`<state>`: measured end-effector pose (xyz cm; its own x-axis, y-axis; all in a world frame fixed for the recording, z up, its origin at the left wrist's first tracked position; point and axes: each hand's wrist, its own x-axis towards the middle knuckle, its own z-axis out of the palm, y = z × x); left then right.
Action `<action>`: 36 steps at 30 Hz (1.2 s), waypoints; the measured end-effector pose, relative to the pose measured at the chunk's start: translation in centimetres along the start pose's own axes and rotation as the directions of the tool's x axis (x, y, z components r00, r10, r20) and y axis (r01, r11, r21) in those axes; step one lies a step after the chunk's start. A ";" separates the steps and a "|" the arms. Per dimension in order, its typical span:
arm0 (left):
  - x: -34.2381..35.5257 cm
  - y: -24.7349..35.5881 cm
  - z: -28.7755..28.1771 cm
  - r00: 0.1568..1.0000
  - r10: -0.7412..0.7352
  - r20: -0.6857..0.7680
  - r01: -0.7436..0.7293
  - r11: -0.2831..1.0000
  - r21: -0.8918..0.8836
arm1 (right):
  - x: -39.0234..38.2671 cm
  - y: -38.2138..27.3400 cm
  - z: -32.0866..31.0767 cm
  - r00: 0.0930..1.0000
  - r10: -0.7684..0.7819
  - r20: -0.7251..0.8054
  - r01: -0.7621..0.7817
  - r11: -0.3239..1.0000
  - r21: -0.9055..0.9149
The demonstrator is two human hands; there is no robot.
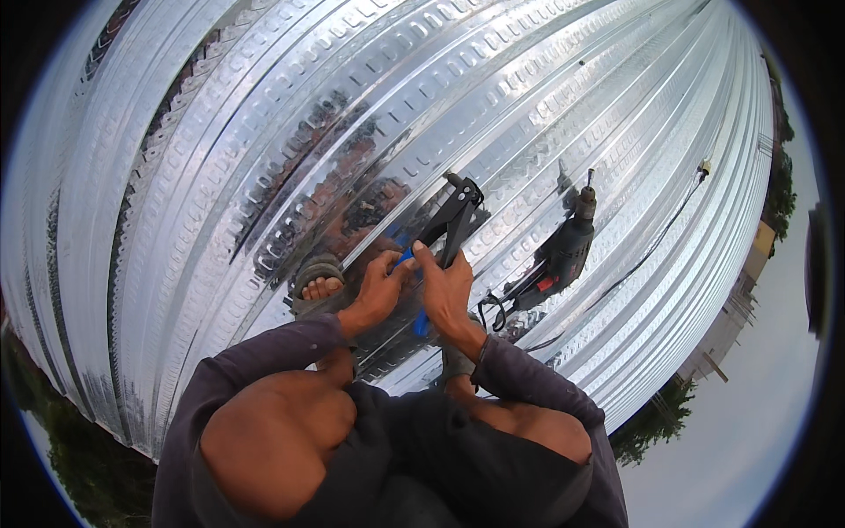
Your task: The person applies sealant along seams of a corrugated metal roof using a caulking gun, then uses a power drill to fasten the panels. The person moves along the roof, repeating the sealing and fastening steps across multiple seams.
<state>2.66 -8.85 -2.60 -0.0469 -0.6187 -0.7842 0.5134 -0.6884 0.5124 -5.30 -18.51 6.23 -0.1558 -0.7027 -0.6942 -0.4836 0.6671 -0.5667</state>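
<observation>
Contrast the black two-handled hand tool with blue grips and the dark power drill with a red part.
The black two-handled hand tool with blue grips is held in the left hand and right hand; the dark power drill with a red part lies on ribbed silver metal sheeting. The hand tool has slim, spread handles; the drill has a thicker body and a bit at its front. Both are mainly dark.

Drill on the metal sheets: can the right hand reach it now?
Probably yes, once freed: the right hand holds the black riveter, but the drill lies just to its right, with only a cord loop near the way.
</observation>
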 end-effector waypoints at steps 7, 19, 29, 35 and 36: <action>0.0 1.3 -1.0 0.986 -0.135 0.103 0.149 0.978 -0.146 | 0.9 0.6 2.3 0.999 0.035 -0.023 -0.037 0.994 -0.099; 0.1 0.9 -2.1 0.939 -0.292 0.182 0.329 0.915 -0.232 | 2.3 2.7 5.0 0.971 -0.185 -0.152 0.153 0.968 -0.196; 1.4 0.7 -3.3 0.949 -0.149 0.279 0.168 0.985 -0.046 | 0.7 0.3 -0.5 0.996 -0.075 -0.045 0.062 0.966 -0.250; 0.8 1.2 -2.5 0.963 -0.103 0.248 0.135 0.984 -0.115 | 1.1 -3.3 -2.3 0.992 0.092 0.083 -0.075 0.980 -0.184; 0.6 1.0 -2.2 0.960 -0.118 0.252 0.159 0.976 -0.148 | 0.7 -2.9 -1.4 1.000 0.018 0.014 -0.015 0.979 -0.205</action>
<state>5.04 -9.14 -3.32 -0.3217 -0.6088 -0.7251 0.6207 -0.7140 0.3240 -5.19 -21.27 8.04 -0.1522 -0.6867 -0.7108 -0.6477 0.6125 -0.4531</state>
